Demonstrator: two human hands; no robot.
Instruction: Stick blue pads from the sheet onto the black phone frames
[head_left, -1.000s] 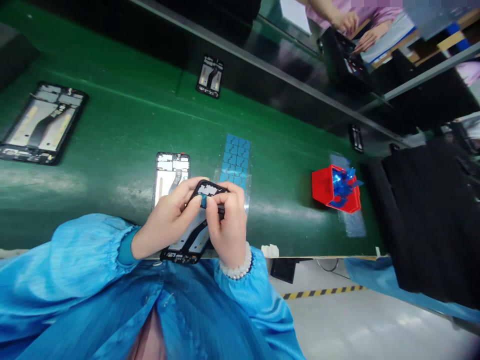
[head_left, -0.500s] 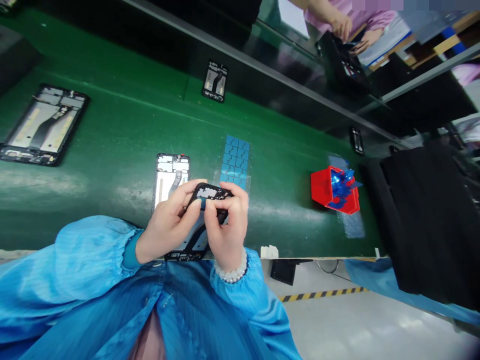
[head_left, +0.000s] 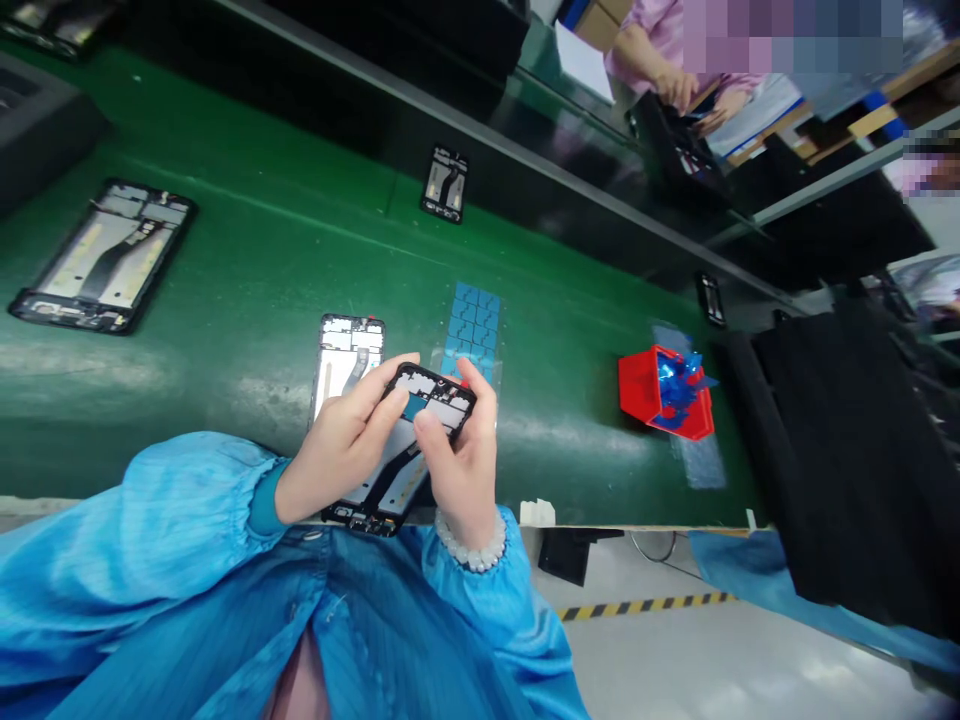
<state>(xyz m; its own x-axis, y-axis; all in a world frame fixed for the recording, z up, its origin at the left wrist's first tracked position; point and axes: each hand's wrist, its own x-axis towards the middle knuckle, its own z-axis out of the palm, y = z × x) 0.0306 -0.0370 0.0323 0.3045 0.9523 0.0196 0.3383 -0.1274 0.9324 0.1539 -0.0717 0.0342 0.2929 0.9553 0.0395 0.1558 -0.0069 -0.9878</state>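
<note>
Gripping black phone frame (head_left: 405,440) w/ both hands, left (head_left: 341,450) & right (head_left: 461,455); small blue pad inside.

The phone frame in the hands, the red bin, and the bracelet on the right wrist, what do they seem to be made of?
The phone frame looks like matte black plastic around a pale, metal-like inner plate with a dull sheen. The red bin appears to be moulded plastic: uniform colour, smooth flat walls. The bracelet is a string of round, glossy off-white beads, pearl-like, though whether pearl, glass or plastic cannot be told.
</note>
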